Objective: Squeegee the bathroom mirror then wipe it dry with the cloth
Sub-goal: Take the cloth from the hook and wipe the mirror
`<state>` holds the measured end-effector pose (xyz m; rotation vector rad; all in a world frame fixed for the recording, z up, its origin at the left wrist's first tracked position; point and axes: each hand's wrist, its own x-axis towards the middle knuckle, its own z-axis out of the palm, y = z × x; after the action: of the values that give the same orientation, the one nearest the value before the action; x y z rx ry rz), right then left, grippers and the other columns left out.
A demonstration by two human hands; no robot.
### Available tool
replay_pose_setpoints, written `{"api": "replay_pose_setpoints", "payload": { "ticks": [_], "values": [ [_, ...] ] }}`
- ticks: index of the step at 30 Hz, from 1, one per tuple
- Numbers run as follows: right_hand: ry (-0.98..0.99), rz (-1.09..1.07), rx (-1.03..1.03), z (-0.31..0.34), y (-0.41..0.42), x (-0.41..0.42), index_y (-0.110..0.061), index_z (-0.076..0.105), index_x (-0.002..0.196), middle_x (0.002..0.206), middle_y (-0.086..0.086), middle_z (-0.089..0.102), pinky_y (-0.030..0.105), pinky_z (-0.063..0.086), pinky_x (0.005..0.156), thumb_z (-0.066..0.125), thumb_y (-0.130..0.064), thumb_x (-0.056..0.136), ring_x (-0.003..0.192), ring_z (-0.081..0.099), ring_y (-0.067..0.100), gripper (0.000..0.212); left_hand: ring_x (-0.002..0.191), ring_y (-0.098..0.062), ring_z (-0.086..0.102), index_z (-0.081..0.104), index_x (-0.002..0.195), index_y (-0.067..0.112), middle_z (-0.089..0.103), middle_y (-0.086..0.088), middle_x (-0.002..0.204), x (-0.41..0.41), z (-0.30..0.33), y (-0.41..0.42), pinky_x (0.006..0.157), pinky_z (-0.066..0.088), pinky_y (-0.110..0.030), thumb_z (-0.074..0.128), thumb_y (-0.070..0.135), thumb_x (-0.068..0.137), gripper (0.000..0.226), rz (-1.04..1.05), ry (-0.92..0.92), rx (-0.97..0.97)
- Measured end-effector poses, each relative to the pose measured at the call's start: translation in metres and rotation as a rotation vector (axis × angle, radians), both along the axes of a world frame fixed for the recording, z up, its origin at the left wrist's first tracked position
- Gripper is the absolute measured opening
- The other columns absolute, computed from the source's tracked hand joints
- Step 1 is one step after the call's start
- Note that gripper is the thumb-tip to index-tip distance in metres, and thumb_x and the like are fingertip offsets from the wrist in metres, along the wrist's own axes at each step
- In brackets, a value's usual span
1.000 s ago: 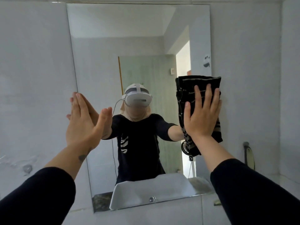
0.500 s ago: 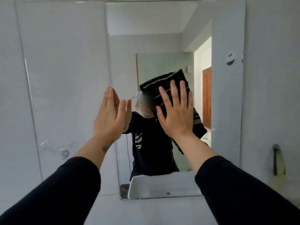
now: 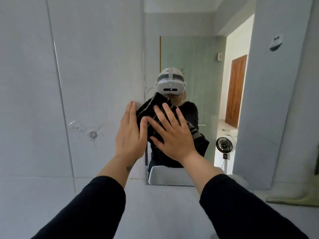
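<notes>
Head view: right hand [image 3: 174, 135] spread flat, pressing cloth [image 3: 151, 116] on mirror [image 3: 195, 66] near left edge. Left hand [image 3: 129, 133] flat, fingers together, on wall. No squeegee visible; drying stage, remaining area unclear.

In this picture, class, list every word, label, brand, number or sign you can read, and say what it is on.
No text can be read anywhere.
Headset reflected in the mirror: a faint band along its upper front, too blurred to read.
Cloth under the right hand: pale stripes only, no lettering.
Wall tiles: blank.
</notes>
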<state>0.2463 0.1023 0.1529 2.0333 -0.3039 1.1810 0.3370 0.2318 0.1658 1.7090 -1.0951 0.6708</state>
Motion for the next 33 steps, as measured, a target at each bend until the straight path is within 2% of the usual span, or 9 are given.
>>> {"api": "replay_pose_setpoints", "payload": {
  "ticks": [4,6,8,14,18,23,29,33],
  "values": [
    [-0.004,-0.011,0.006,-0.009,-0.02,-0.025,-0.027,0.032,0.15,0.158,0.007,0.027,0.053,0.021,0.116,0.039,-0.05,0.097,0.147,0.017,0.028,0.058,0.147,-0.008,0.001,0.005,0.152,0.02,0.002,0.005,0.161,-0.01,-0.022,-0.01,0.12,0.013,-0.043,0.017,0.046,0.097,0.063,-0.009,-0.036,0.06],
    [-0.042,-0.023,0.043,-0.008,-0.031,-0.04,-0.028,0.033,0.149,0.157,0.009,0.028,0.053,0.017,0.117,0.042,-0.049,0.096,0.147,0.016,0.029,0.058,0.147,-0.007,-0.005,0.003,0.152,0.02,-0.003,0.006,0.161,-0.016,-0.03,-0.016,0.121,0.003,-0.041,0.014,0.047,0.096,0.064,-0.001,-0.045,0.065],
    [-0.095,-0.044,0.085,-0.005,-0.044,-0.056,-0.027,0.034,0.148,0.157,0.01,0.029,0.053,0.016,0.117,0.044,-0.048,0.095,0.146,0.015,0.03,0.058,0.147,-0.006,-0.006,0.002,0.152,0.019,-0.004,0.005,0.161,-0.022,-0.035,-0.022,0.12,-0.001,-0.04,0.015,0.046,0.095,0.065,0.008,-0.031,0.06],
    [-0.298,-0.094,0.208,-0.008,-0.086,-0.113,-0.023,0.036,0.148,0.156,0.014,0.027,0.055,0.014,0.117,0.045,-0.044,0.094,0.146,0.016,0.036,0.058,0.148,-0.011,-0.003,0.003,0.152,0.013,-0.005,0.001,0.162,-0.029,-0.039,-0.031,0.12,0.002,-0.044,0.015,0.044,0.096,0.065,0.029,-0.023,0.057],
    [-0.41,-0.105,0.262,-0.029,-0.112,-0.144,-0.023,0.031,0.147,0.155,0.016,0.027,0.055,0.011,0.118,0.048,-0.039,0.094,0.145,0.015,0.038,0.058,0.149,-0.015,0.003,0.004,0.152,0.013,-0.002,0.0,0.162,-0.025,-0.041,-0.034,0.12,0.0,-0.044,0.018,0.04,0.095,0.064,0.08,-0.057,0.047],
    [-0.536,-0.132,0.351,-0.067,-0.133,-0.17,-0.018,0.031,0.146,0.154,0.019,0.027,0.057,0.014,0.117,0.035,-0.041,0.096,0.145,0.015,0.041,0.055,0.148,-0.019,0.007,0.006,0.152,0.011,0.001,-0.004,0.162,-0.026,-0.046,-0.044,0.119,0.002,-0.045,0.019,0.037,0.095,0.064,0.106,-0.066,-0.021],
    [-0.536,-0.171,0.387,-0.119,-0.131,-0.171,-0.016,0.028,0.147,0.154,0.02,0.024,0.06,0.013,0.116,0.029,-0.042,0.097,0.143,0.016,0.043,0.057,0.148,-0.017,0.005,0.007,0.151,0.009,0.001,-0.005,0.162,-0.026,-0.05,-0.053,0.119,0.0,-0.041,0.022,0.032,0.095,0.062,0.104,-0.069,-0.094],
    [-0.525,-0.184,0.391,-0.127,-0.12,-0.153,-0.016,0.028,0.146,0.153,0.018,0.023,0.061,0.013,0.115,0.031,-0.043,0.097,0.143,0.016,0.043,0.056,0.148,-0.015,0.007,0.007,0.152,0.011,0.002,-0.003,0.162,-0.024,-0.053,-0.052,0.119,-0.001,-0.037,0.024,0.029,0.096,0.061,0.1,-0.065,-0.104]
  ]
}}
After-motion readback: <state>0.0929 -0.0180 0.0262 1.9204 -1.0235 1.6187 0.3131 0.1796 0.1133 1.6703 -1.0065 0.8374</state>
